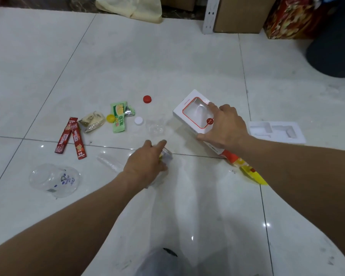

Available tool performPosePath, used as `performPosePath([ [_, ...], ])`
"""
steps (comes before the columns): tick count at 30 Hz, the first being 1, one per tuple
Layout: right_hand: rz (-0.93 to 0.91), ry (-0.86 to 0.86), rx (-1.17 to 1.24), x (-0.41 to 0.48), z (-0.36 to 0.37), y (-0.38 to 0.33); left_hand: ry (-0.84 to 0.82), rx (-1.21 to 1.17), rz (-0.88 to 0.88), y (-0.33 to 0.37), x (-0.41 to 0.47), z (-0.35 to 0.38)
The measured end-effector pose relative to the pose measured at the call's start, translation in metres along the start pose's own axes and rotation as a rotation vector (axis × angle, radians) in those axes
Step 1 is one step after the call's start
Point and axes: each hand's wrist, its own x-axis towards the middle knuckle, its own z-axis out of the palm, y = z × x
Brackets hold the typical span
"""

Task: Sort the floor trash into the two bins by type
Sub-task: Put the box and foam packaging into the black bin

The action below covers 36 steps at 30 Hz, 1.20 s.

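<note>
Closest in, at the near edge of the floor (167, 56), lies a translucent bag (159, 262); whether it lines a bin I cannot tell. Toward the left lie a clear tub (54, 179), two sachets (63, 136), a beige packet (92, 121), a yellow cap (110, 118), a green wrapper (119, 120), a white cap (138, 120) and a red cap (147, 99), all untouched. Near the floor's middle the left hand (145, 164) curls round a clear cup (166, 155). Just right of it the right hand (224, 126) grips a box (189, 111) across its width, thumb on the near long edge, fingers over the far one. Its long axis runs from far left to near right, the near end close by a yellow wrapper (251, 172). A tray (277, 131) lies beside the right wrist. One dark bin (335, 52) stands toward the far right corner, well apart from both hands. It lies right of and beyond the box, so the right arm is much the nearer and should reach it without crossing the left.
</note>
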Motion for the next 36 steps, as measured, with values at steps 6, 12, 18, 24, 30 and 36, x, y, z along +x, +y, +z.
performPosePath([
  [6, 0.104, 0.046, 0.033, 0.005, -0.044, 0.021, 0.084, -0.026, 0.046, 0.039, 0.039, -0.063],
  [12, 0.229, 0.033, 0.048, -0.016, -0.141, 0.05, 0.051, -0.007, 0.11, 0.108, 0.035, -0.148],
  [18, 0.348, 0.021, 0.08, -0.053, -0.272, 0.083, 0.01, 0.001, 0.189, 0.209, 0.013, -0.25],
  [24, 0.459, 0.006, 0.11, -0.091, -0.396, 0.13, -0.023, 0.001, 0.257, 0.324, -0.005, -0.34],
  [30, 0.582, 0.013, 0.154, -0.116, -0.479, 0.197, -0.073, 0.021, 0.303, 0.427, -0.004, -0.385],
  [36, 0.686, 0.039, 0.137, -0.11, -0.514, 0.27, -0.057, 0.045, 0.331, 0.521, 0.036, -0.394],
])
